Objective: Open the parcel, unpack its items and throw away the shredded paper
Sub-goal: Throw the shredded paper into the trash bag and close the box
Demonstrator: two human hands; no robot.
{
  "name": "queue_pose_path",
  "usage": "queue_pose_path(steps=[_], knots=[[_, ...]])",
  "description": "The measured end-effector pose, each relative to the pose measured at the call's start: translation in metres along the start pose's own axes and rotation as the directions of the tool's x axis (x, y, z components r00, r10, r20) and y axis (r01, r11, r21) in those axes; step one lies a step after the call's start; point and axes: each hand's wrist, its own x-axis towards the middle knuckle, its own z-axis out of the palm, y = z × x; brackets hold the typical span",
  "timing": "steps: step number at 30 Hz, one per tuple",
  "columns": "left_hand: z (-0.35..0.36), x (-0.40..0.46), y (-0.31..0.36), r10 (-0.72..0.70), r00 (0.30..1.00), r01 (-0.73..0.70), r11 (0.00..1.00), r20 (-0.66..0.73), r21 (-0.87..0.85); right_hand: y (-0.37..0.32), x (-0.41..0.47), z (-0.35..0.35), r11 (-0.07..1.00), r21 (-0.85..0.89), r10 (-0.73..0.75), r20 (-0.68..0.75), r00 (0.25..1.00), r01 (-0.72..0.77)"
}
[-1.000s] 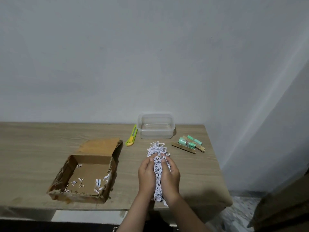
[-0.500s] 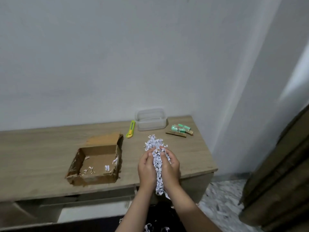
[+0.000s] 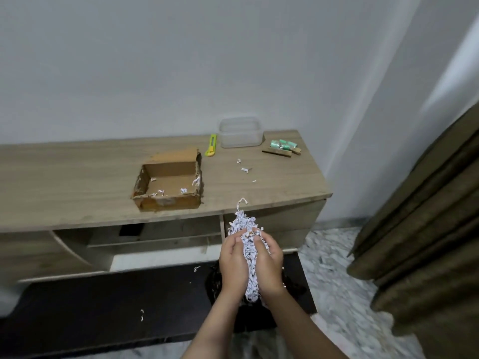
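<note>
A thick bundle of white shredded paper (image 3: 248, 257) is pressed between my left hand (image 3: 233, 265) and my right hand (image 3: 269, 263), held in front of the table, below its front edge and above a dark bag-like thing on the floor (image 3: 215, 283). The opened cardboard parcel (image 3: 168, 203) sits on the wooden table (image 3: 64, 182) with a few paper scraps inside. The unpacked green items and brown sticks (image 3: 282, 147) lie at the table's far right corner.
A yellow-green box cutter (image 3: 211, 145) and a clear plastic container (image 3: 240, 132) stand near the wall. Loose scraps (image 3: 245, 169) lie on the table. A black mat (image 3: 103, 301) covers the floor; a brown curtain (image 3: 427, 242) hangs at right.
Both hands carried the shredded paper off the table, toward me and downward below its edge. The view pulled back and tilted down, showing the floor. A few scraps stayed on the table.
</note>
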Motion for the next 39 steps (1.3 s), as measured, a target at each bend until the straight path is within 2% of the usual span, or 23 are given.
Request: queue_pose_path(steps=[6,12,19,24,27,31,34,39], knots=[[-0.010,-0.004,-0.064,-0.138,0.990,0.139,0.989,-0.023,0.051,0.050,0.001,-0.016,0.997,-0.074,0.021,-0.038,0.999,-0.024],[-0.008,0.002,-0.115,-0.160,0.987,0.163,0.977,-0.032,0.141,0.100,0.018,-0.035,0.970,-0.222,0.090,-0.039,0.995,-0.096],[-0.005,0.030,-0.199,-0.278,0.957,0.287,0.944,-0.078,0.160,0.184,0.059,-0.052,0.963,-0.214,0.160,-0.047,0.986,-0.167],[-0.012,0.056,-0.249,-0.242,0.969,0.248,0.951,-0.056,0.184,0.244,0.096,-0.055,0.962,-0.204,0.170,-0.081,0.982,-0.184],[-0.017,0.069,-0.272,-0.240,0.970,0.241,0.950,-0.028,0.198,0.268,0.114,-0.057,0.959,-0.220,0.174,-0.050,0.984,-0.180],[-0.018,0.076,-0.275,-0.274,0.962,0.269,0.950,0.014,0.161,0.270,0.128,-0.058,0.954,-0.221,0.218,0.047,0.975,-0.203],[-0.021,0.074,-0.265,-0.273,0.962,0.261,0.942,0.031,0.209,0.262,0.129,-0.062,0.952,-0.241,0.219,0.103,0.970,-0.190],[-0.024,0.050,-0.218,-0.279,0.960,0.270,0.935,0.005,0.228,0.222,0.110,-0.067,0.943,-0.271,0.217,0.053,0.975,-0.195]])
